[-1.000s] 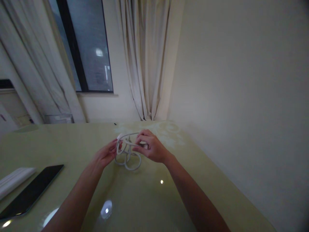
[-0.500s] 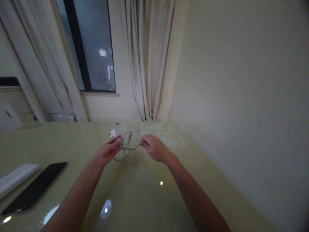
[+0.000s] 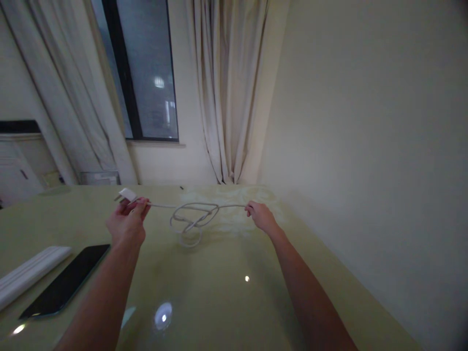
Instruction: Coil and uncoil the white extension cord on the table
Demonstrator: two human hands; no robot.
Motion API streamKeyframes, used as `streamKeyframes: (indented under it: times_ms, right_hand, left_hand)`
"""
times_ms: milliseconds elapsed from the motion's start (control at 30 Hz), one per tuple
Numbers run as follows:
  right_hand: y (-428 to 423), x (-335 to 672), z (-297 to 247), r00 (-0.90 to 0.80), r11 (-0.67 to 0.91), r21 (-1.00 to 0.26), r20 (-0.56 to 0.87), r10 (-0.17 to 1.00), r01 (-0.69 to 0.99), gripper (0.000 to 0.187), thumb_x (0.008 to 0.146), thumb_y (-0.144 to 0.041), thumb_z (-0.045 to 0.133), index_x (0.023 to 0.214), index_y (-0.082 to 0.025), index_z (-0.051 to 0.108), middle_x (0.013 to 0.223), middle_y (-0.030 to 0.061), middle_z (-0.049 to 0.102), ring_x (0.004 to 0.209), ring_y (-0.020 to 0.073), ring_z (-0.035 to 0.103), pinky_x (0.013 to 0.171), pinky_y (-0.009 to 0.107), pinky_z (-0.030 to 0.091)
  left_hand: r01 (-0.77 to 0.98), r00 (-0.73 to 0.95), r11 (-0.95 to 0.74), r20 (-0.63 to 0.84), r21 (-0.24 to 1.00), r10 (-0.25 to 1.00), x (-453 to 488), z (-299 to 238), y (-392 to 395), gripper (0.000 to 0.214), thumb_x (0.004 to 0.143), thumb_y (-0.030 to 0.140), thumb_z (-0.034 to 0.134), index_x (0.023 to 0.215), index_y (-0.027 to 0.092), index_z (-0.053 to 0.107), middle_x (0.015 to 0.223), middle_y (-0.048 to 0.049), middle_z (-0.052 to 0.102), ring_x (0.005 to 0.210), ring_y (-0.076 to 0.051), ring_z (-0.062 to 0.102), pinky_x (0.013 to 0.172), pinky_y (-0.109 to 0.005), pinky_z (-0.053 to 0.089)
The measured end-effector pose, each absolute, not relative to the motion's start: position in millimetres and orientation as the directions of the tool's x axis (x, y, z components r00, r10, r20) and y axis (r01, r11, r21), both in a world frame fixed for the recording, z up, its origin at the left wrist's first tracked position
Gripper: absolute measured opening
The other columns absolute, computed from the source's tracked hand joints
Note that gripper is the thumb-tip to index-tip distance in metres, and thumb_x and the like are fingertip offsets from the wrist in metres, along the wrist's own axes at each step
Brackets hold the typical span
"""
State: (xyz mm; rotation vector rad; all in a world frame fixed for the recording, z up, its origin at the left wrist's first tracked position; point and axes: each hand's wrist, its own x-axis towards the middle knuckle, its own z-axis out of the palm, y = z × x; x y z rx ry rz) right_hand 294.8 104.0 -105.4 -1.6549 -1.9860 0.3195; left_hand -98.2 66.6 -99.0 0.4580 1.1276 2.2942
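A pale cable [image 3: 193, 224] is stretched between my hands over the table, with loose, crossed loops hanging in its middle. My left hand [image 3: 127, 219] is closed round the cable's left end, just by a white plug [image 3: 127, 194] whose metal prongs point left. On the other side, my right hand [image 3: 259, 214] pinches the cable toward its right end. Whatever end piece sits inside the right fingers is hidden.
The glossy yellow-green table [image 3: 204, 302] carries a black phone-like slab [image 3: 66, 280] and a long white bar [image 3: 32, 273] at the left. A small dark bit [image 3: 182, 187] lies near the far edge. A wall [image 3: 365, 146] borders the right side.
My hands have moved apart, left hand to the left and right hand to the right. The cable's coils between them have pulled out into looser, wider loops.
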Motion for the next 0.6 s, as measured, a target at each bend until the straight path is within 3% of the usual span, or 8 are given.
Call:
streamKeyframes:
  times_ms: [167, 400, 500, 600]
  right_hand:
    - [106, 300, -99, -0.032, 0.232, -0.624, 0.315, 0.949, 0.746, 0.025, 0.098, -0.026, 0.058, 0.077, -0.022, 0.070, 0.080, 0.0041, 0.073, 0.075, 0.0178, 0.059, 0.069, 0.028, 0.031]
    - [116, 283, -113, 0.120, 0.171, -0.888, 0.243, 0.963, 0.428, 0.026, 0.089, -0.036, 0.058, 0.075, -0.018, 0.072, 0.074, 0.0053, 0.073, 0.061, 0.0154, 0.055, 0.059, 0.027, 0.036]
    - [121, 276, -124, 0.144, 0.119, -0.960, 0.158, 0.977, 0.252, 0.026, 0.084, -0.040, 0.061, 0.075, -0.017, 0.071, 0.076, 0.0063, 0.074, 0.056, 0.0141, 0.053, 0.053, 0.027, 0.036]
    - [124, 267, -136, 0.118, 0.062, -0.994, 0.072, 0.990, 0.088, 0.024, 0.079, -0.040, 0.064, 0.072, -0.018, 0.067, 0.073, 0.0062, 0.074, 0.052, 0.0138, 0.054, 0.051, 0.027, 0.039]
  left_hand:
    - [-0.348, -0.850, -0.513, -0.033, 0.784, 0.526, -124, -110, 69, 0.028, 0.077, -0.004, 0.072, 0.086, 0.018, 0.056, 0.080, 0.0053, 0.065, 0.075, -0.009, 0.068, 0.088, -0.028, 0.064]
    - [-0.352, -0.727, -0.290, -0.065, 0.890, 0.683, -117, -134, 81, 0.024, 0.078, 0.002, 0.073, 0.079, 0.019, 0.056, 0.076, 0.0030, 0.064, 0.069, -0.009, 0.067, 0.082, -0.025, 0.063]
    - [-0.250, -0.621, -0.136, -0.051, 0.959, 0.782, -100, -151, 86, 0.016, 0.078, 0.008, 0.073, 0.077, 0.017, 0.060, 0.076, -0.0012, 0.067, 0.069, -0.012, 0.069, 0.077, -0.027, 0.062]
    - [-0.036, -0.537, -0.032, 0.008, 0.999, 0.843, -80, -170, 87, 0.010, 0.076, 0.018, 0.074, 0.077, 0.017, 0.063, 0.073, -0.0037, 0.068, 0.068, -0.017, 0.068, 0.071, -0.031, 0.060]
